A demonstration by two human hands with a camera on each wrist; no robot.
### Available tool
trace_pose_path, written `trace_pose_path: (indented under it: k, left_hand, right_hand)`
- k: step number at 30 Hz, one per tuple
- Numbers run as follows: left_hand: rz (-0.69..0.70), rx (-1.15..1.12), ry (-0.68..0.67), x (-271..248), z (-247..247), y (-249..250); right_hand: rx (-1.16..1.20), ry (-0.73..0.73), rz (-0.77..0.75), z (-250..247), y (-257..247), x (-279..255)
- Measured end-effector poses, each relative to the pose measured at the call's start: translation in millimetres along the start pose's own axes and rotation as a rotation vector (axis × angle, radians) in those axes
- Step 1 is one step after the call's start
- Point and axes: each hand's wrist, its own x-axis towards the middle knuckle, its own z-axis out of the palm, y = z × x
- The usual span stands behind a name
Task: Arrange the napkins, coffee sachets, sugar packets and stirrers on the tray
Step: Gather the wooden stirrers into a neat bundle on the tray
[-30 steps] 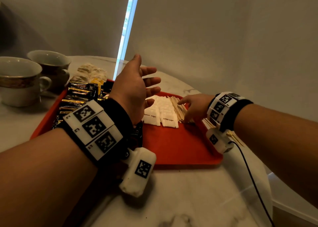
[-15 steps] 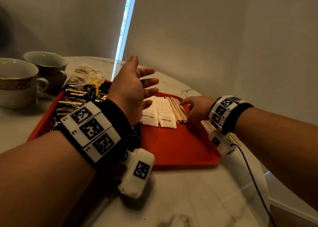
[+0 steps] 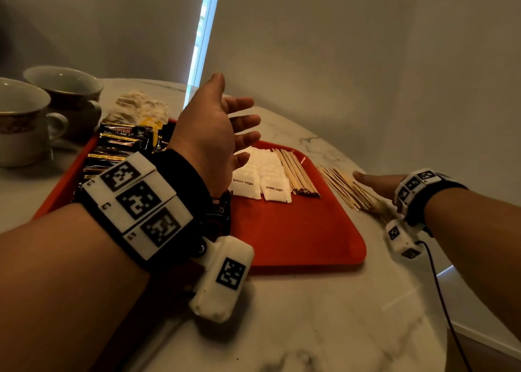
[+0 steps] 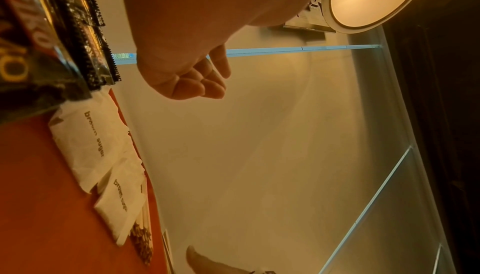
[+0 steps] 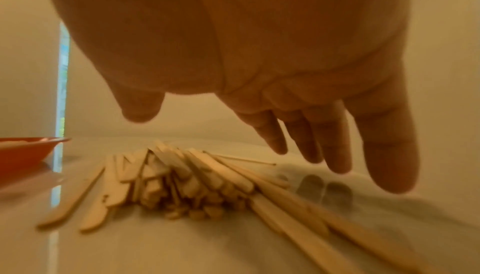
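the red tray [image 3: 296,239] sits on the marble table [image 3: 324,329], its near right corner close to the table's curved right edge. on the tray, from left to right, lie black coffee sachets [image 3: 121,143], white sugar packets [image 3: 262,174] marked "brown sugar", and a tidy row of wooden stirrers [image 3: 296,171] lined up just beside the packets. the near half of the tray floor is bare red, with open room between the packets and the near rim. crumpled napkins [image 3: 138,109] rest at the tray's far left corner, partly over the rim. two cups [image 3: 25,118] stand on the table left of the tray, just off its left edge.

a loose pile of stirrers [image 3: 349,188] lies on the table right of the tray, in the narrow strip between the tray's right rim and the table edge. in the right wrist view this pile [image 5: 187,177] fans out, ends uneven, with the tray rim [image 5: 26,149] well to its left.

the left hand [image 3: 214,134] hangs above the middle of the tray, fingers spread loose and holding nothing; the left wrist view shows it [image 4: 187,72] relaxed, clear of the packets [image 4: 96,144] below. the right hand [image 3: 377,182] reaches low over the loose pile, fingers [image 5: 335,140] straight and pointing down, thumb apart, holding nothing; whether the tips touch the table cannot be told.
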Motion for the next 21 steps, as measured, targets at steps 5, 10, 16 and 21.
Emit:
trace_pose_path:
  k: [5,10,16,21]
  left_hand:
    - [-0.005,0.005,0.003,3,0,-2]
    - [-0.006,0.013,0.006,6,-1,-3]
    - [-0.005,0.019,-0.004,5,-1,-2]
    - [0.001,0.016,-0.007,4,0,-3]
  right_hand:
    - [0.089,-0.069,-0.036,3,-7,-2]
    - [-0.335,0.068,-0.134,14,-20,20]
    - [-0.622,0.166,-0.216,8,-29,38]
    - [-0.536,0.196,-0.239,6,-32,42]
